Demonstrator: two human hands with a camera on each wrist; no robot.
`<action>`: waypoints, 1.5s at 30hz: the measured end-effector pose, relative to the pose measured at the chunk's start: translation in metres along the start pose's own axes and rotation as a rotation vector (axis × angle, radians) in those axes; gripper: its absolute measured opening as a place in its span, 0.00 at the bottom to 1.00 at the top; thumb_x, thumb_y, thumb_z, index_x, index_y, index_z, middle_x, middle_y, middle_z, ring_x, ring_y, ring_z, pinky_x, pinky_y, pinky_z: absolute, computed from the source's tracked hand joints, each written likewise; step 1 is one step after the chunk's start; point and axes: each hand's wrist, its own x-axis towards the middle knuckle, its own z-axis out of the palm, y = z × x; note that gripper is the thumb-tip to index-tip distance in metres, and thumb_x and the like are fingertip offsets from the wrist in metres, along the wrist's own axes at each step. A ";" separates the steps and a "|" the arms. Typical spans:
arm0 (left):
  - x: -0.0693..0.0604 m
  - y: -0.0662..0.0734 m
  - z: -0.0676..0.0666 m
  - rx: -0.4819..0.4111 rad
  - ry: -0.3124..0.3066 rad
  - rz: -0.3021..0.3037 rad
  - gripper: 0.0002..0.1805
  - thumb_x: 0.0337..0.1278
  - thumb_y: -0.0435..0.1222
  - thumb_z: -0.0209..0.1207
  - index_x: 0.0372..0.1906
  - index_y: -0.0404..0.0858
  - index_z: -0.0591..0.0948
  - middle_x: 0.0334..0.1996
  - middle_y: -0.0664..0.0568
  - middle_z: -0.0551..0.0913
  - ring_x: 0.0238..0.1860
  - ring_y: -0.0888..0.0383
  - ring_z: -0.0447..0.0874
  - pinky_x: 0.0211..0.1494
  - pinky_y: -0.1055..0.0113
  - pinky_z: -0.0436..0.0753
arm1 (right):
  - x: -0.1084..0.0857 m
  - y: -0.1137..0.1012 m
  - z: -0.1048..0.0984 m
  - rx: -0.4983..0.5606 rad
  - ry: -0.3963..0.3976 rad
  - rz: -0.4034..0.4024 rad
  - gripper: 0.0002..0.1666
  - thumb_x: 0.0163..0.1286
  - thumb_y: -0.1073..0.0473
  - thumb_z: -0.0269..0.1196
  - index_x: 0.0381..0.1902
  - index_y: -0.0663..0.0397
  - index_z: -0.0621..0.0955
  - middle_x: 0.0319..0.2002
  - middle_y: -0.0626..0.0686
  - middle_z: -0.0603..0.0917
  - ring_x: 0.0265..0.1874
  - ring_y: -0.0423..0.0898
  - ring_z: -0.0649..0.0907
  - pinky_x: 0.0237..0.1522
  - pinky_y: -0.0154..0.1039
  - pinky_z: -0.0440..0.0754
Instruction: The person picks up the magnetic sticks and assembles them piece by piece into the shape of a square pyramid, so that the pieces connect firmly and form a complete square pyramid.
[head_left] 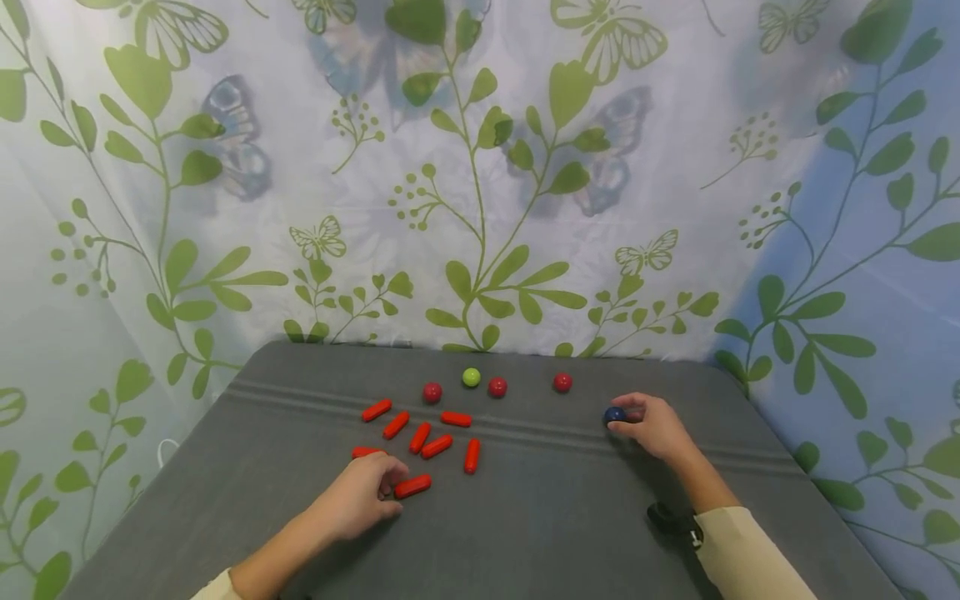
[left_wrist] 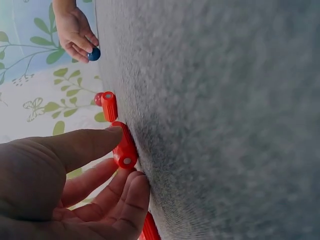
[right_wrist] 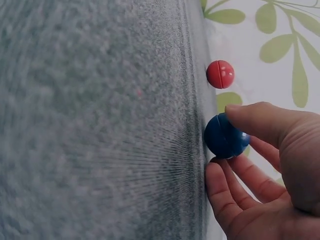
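Note:
My left hand (head_left: 362, 497) reaches low over the grey table with its thumb and loosely bent fingers around the near end of a red ridged stick (head_left: 413, 486). In the left wrist view the thumb overlaps that red stick (left_wrist: 125, 147), whose round pale-centred end faces me; a gap shows between thumb and fingers in the head view. Another red stick (head_left: 367, 452) lies partly hidden behind this hand. On the right, my right hand (head_left: 654, 425) pinches a dark blue ball (right_wrist: 225, 136) between thumb and fingers, at or just above the tabletop.
Several more red sticks (head_left: 437, 447) lie scattered ahead of the left hand. Farther back are three red balls (head_left: 497, 387) and a yellow-green ball (head_left: 471, 377). A leaf-patterned curtain (head_left: 480, 208) hangs behind the grey table (head_left: 540, 517). A black strap (head_left: 666, 518) is on the right wrist.

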 end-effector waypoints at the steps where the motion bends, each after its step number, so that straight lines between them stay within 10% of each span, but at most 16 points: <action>1: 0.002 0.000 0.000 -0.013 -0.010 -0.010 0.19 0.47 0.29 0.76 0.46 0.35 0.84 0.36 0.55 0.81 0.35 0.60 0.77 0.38 0.70 0.78 | 0.000 0.000 0.000 0.001 0.000 0.002 0.26 0.66 0.53 0.72 0.59 0.58 0.82 0.53 0.65 0.86 0.53 0.61 0.85 0.44 0.51 0.85; 15: 0.015 -0.005 0.002 -0.103 -0.065 -0.099 0.14 0.46 0.29 0.77 0.38 0.39 0.84 0.29 0.53 0.79 0.31 0.59 0.76 0.34 0.71 0.76 | 0.000 0.005 0.003 0.062 -0.005 0.043 0.26 0.68 0.53 0.72 0.59 0.60 0.81 0.57 0.66 0.84 0.56 0.63 0.84 0.45 0.51 0.86; 30: 0.022 -0.007 0.003 -0.115 -0.087 -0.036 0.10 0.51 0.30 0.75 0.36 0.43 0.86 0.28 0.57 0.80 0.30 0.61 0.76 0.34 0.70 0.77 | -0.011 0.004 0.003 0.070 -0.015 0.043 0.26 0.67 0.50 0.72 0.59 0.56 0.82 0.58 0.65 0.84 0.57 0.62 0.85 0.45 0.47 0.86; 45: 0.037 0.017 0.020 -0.369 -0.203 -0.013 0.09 0.52 0.32 0.75 0.40 0.43 0.90 0.31 0.56 0.86 0.33 0.59 0.81 0.36 0.68 0.81 | -0.047 -0.015 0.016 0.237 -0.148 -0.002 0.27 0.61 0.52 0.76 0.58 0.53 0.85 0.61 0.62 0.83 0.54 0.55 0.87 0.44 0.42 0.85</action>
